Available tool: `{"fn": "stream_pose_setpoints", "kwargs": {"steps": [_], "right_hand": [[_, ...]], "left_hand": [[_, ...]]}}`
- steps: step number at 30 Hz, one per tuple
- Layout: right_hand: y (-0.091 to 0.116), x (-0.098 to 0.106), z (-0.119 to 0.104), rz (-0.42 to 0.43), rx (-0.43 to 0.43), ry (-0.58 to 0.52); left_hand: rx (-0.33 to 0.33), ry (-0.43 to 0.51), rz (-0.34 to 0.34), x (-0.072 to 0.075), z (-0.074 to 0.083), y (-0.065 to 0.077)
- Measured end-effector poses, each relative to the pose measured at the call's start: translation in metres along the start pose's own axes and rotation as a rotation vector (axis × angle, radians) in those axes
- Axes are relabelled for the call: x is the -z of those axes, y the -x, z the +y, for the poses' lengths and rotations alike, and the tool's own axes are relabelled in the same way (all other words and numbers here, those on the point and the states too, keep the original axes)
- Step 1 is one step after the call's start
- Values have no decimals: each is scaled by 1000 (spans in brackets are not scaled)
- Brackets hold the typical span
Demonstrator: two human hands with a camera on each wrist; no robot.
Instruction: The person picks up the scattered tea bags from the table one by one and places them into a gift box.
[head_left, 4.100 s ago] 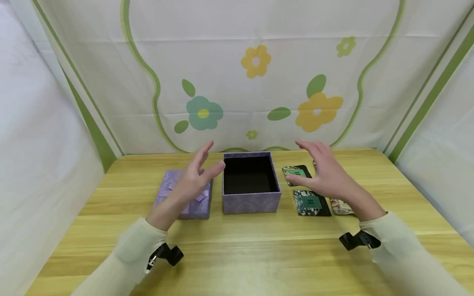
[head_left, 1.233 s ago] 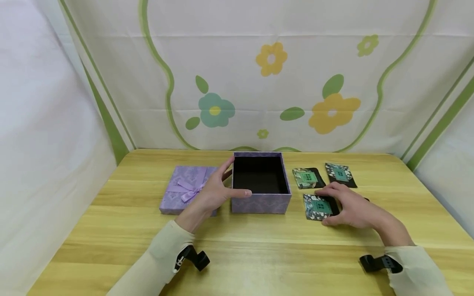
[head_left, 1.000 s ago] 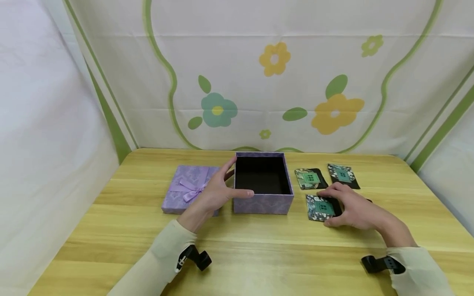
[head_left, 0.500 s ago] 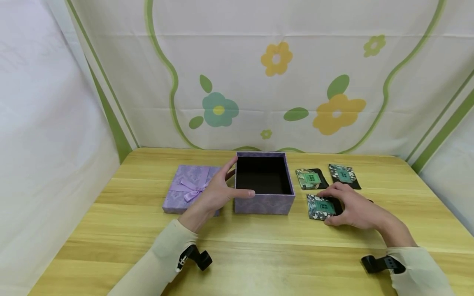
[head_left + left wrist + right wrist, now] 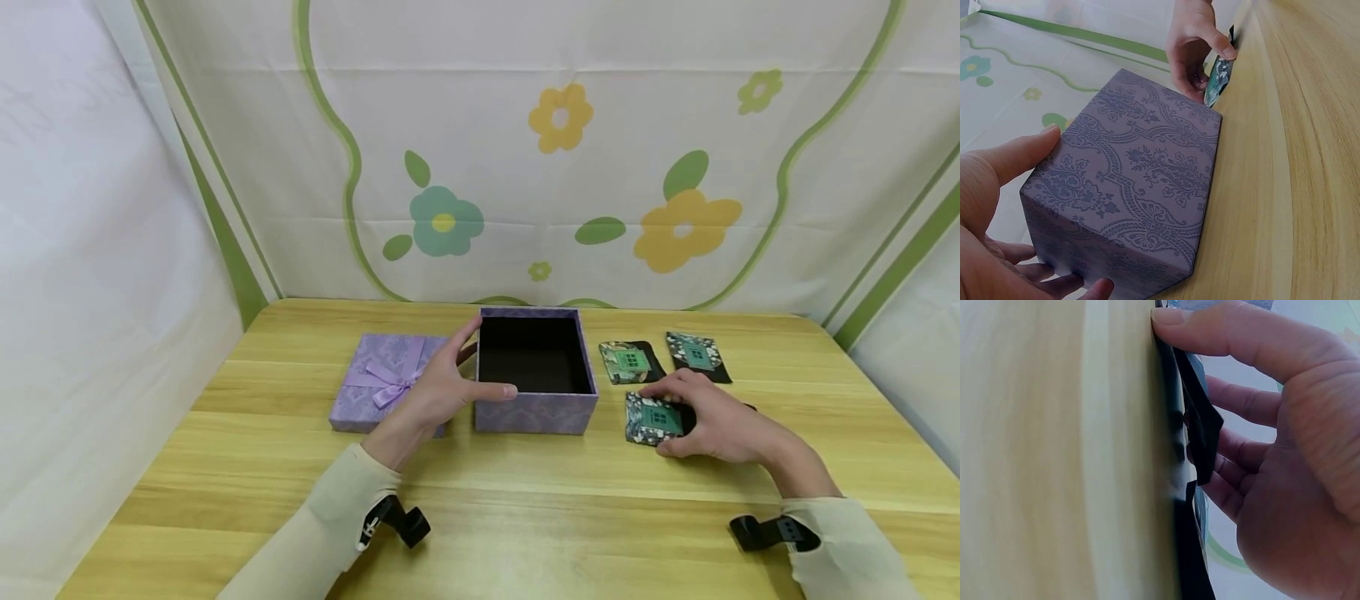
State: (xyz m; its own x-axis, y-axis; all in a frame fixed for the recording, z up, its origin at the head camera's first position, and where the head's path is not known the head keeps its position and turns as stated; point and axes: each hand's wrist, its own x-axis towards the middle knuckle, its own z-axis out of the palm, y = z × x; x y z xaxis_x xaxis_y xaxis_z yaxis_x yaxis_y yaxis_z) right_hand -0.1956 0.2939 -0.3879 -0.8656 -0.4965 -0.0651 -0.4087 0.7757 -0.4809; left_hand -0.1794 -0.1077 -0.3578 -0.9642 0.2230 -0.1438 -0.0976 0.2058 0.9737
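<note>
My left hand (image 5: pixel 438 392) holds the open purple box (image 5: pixel 531 414) at its left side, thumb on the front wall. In the left wrist view, the fingers (image 5: pixel 1060 284) curl against the patterned side of the box (image 5: pixel 1129 175). My right hand (image 5: pixel 716 421) pinches a flat floral sachet (image 5: pixel 654 419) with a green label between thumb and fingers, at its near and far edges. In the right wrist view, the sachet's dark end (image 5: pixel 1205 434) stands bent up close over the table. The palm hides part of this sachet.
The purple lid (image 5: pixel 363 396) with a ribbon bow lies left of the box, partly behind my left hand. Two more sachets, a green one (image 5: pixel 630 362) and a dark floral one (image 5: pixel 697 357), lie at the back right. A dark corner (image 5: pixel 750 407) shows behind my right hand.
Both hands have come down from the air, the left onto the box, the right onto the sachet. Over the last half second the sachet has shifted slightly right; the left hand has stayed put.
</note>
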Motion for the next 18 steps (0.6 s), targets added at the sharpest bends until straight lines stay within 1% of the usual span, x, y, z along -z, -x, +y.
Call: {"fn": "stream_pose_setpoints", "kwargs": {"steps": [11, 14, 18], "right_hand": [[0, -2, -1, 8, 40, -5], [-1, -3, -3, 31, 56, 7], [-2, -3, -9, 85, 85, 26]], "left_hand": [[0, 2, 1, 0, 0, 0], [1, 3, -1, 0, 0, 0], [4, 3, -2, 1, -1, 0]]}}
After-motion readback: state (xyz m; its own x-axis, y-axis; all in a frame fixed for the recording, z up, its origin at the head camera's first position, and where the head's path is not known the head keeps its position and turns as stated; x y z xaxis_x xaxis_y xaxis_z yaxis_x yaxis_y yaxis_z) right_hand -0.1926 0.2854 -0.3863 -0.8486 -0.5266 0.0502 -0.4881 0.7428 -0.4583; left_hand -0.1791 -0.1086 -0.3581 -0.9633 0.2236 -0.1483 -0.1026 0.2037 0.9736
